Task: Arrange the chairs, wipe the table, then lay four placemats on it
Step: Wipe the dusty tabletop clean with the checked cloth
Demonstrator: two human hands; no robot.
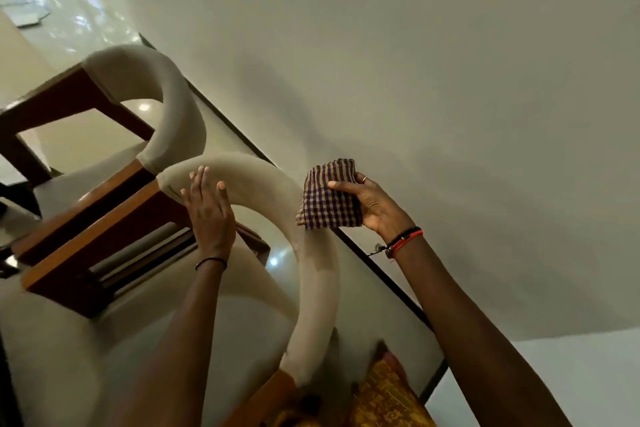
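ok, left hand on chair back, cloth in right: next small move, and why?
Probably lower the checked cloth flat onto the table and start wiping: the right hand grips it at the table edge, the left hand rests flat on the near chair, which like the far chair sits close to the table.

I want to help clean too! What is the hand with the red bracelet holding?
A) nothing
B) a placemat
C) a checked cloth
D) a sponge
C: the right hand, with the red bracelet at its wrist, grips a folded checked cloth at the edge of the table.
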